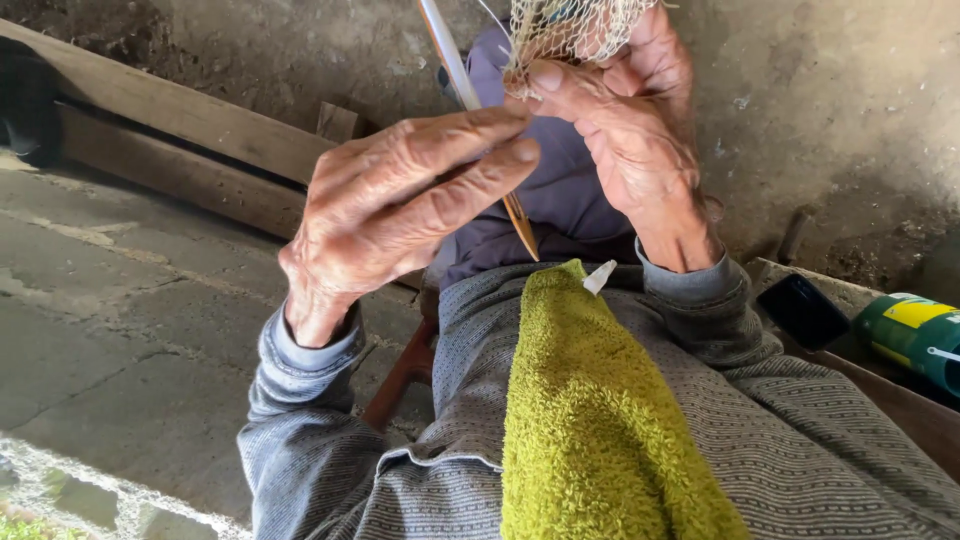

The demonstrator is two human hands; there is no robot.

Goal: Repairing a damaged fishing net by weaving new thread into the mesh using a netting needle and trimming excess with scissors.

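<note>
My left hand [400, 205] pinches a long thin netting needle [455, 70], pale at the top and wooden at its pointed lower tip. The needle slants down across my lap. Just to the right and above, my right hand [625, 120] grips the lower edge of a pale mesh net [575, 28] between thumb and fingers. The two hands nearly touch at the fingertips. A green-yellow towel [590, 410] hangs down my front over a grey striped sweater.
A dark phone [805, 310] and a green and yellow can [915, 335] lie on a wooden surface at the right. Wooden planks [180, 125] lean along the concrete floor at the left. A reddish chair leg [400, 375] shows below my left arm.
</note>
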